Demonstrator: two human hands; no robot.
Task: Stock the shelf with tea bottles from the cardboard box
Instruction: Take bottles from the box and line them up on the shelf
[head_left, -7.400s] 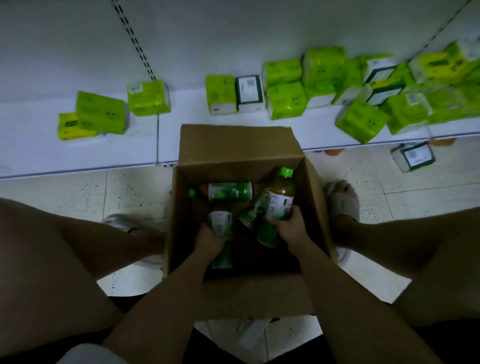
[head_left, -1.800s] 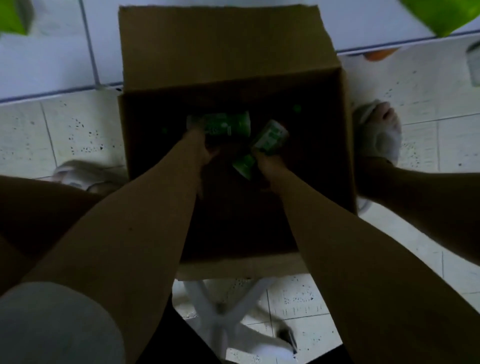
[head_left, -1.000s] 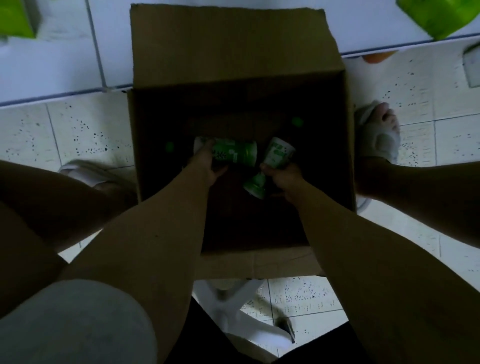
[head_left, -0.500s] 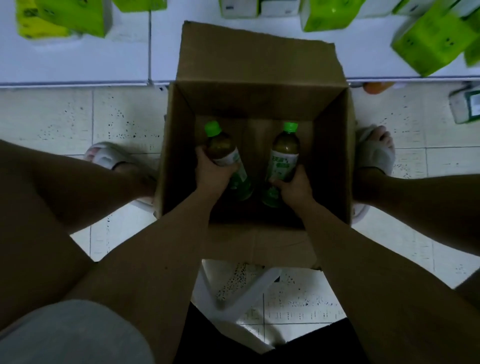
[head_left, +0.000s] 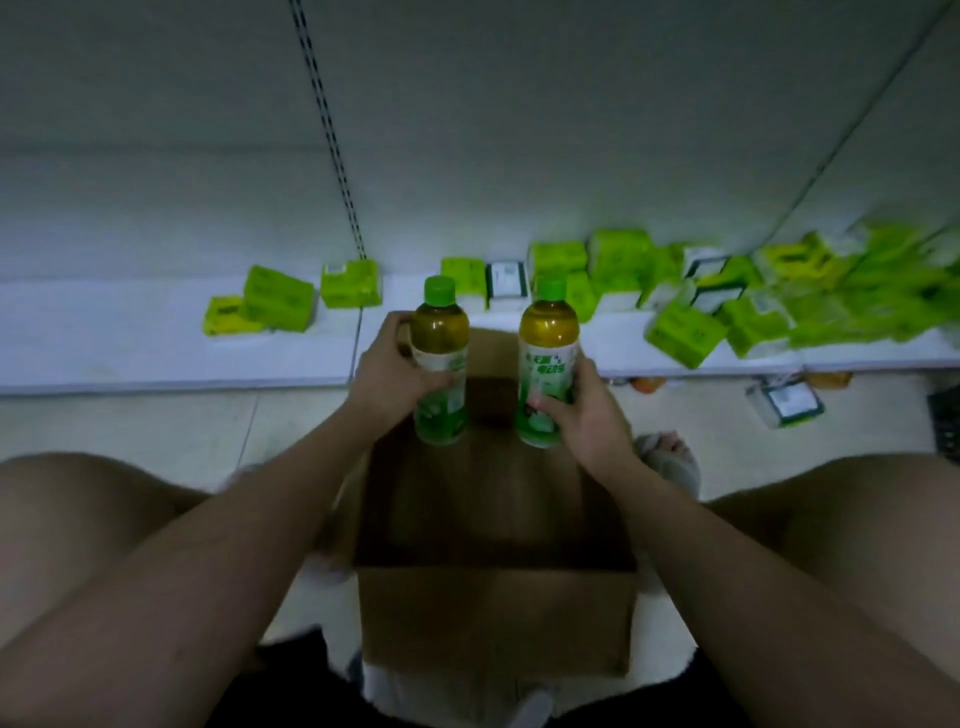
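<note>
Now the white shelf fills the upper half of the head view, where half a second earlier only its front edge showed at the top; the camera has tilted up from the box toward the place the bottles must go. Scattered green tissue packs lie on its left part and crowd its right part, with a bare stretch of shelf in front of the person. Below it the cardboard box sits on the tiled floor between the person's knees, its dark interior showing no further bottles, though the shadow hides the bottom. The main change is that both tea bottles have come up out of the box: half a second ago they were still down inside it, and now they are held upright above its far rim, level with the shelf's front edge. The left hand is clenched around the label of the left tea bottle, and the right hand grasps the lower body of the right tea bottle, both green caps pointing up. Judging by this, the pick is finished and the carry to the shelf is under way; what remains is to set both bottles down on the bare patch without knocking the packs.
</note>
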